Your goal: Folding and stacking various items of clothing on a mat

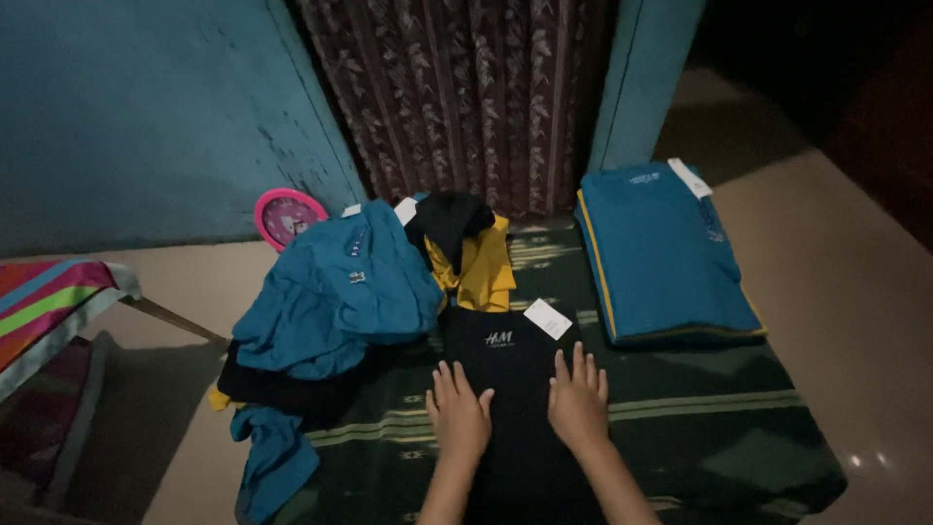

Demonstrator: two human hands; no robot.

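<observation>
Both hands, left hand (458,413) and right hand (578,400), press spread flat on black shirt (512,355).

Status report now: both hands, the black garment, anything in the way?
Left hand and right hand flat, open on black garment. White tag attached. Teal pile alongside.

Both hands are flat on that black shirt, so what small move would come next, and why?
Probably fold one side inward: the left hand and right hand press the black cloth shirt flat on the green striped mat, and a folded blue shirt stack lies nearby.
</observation>
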